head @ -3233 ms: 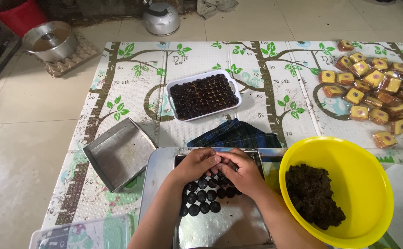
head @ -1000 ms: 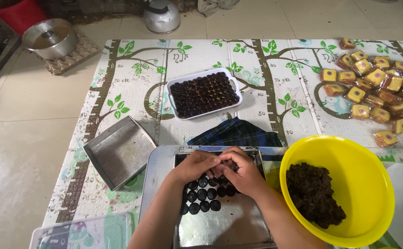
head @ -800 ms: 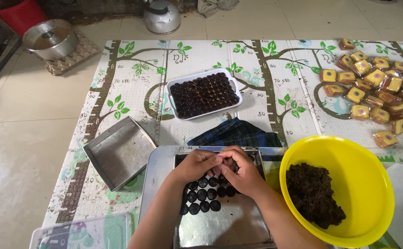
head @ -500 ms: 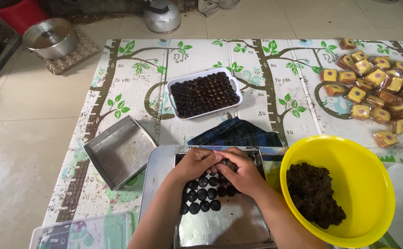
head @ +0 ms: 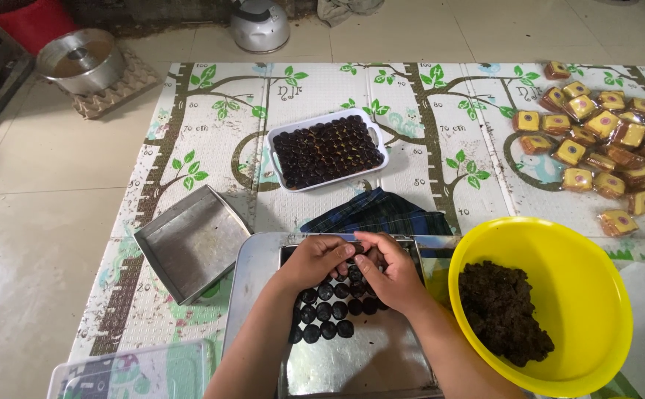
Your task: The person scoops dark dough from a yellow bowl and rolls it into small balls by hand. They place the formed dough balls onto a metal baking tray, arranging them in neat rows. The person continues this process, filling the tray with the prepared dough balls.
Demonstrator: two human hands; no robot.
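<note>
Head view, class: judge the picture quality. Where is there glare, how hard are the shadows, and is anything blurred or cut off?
Head view: soft, even light with faint shadows; pale glare on the metal tray below the dark balls; left hand and right hand are sharp, though what the fingertips pinch is too small to tell; the yellow bowl is cropped at the bottom edge.

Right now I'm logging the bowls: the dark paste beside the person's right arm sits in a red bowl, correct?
Not quite. The head view shows the dark paste in a yellow bowl, not a red one. It does sit beside the right arm, next to the metal tray of dark balls.
</note>
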